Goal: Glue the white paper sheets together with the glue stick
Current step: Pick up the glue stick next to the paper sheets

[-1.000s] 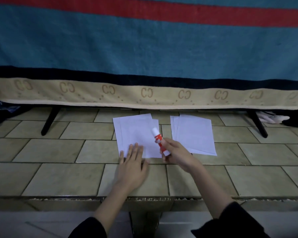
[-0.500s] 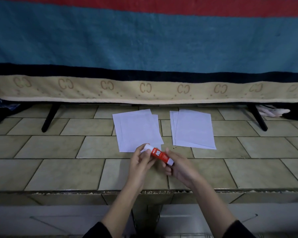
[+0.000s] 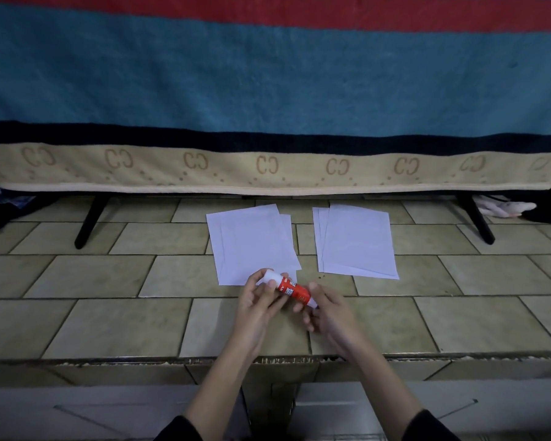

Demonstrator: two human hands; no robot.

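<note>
The glue stick (image 3: pixel 289 289), light and rigid (probably slick plastic), is pinched at its white cap by the left hand (image 3: pixel 261 300) and at its base by the right hand (image 3: pixel 328 313).

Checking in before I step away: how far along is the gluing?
Done: two paper stacks lie on the tiles. In hand: both hands grip the glue stick, left hand at its white cap, right hand at the base. Left: whether glue is on any sheet cannot be told; none is being pressed.
</note>
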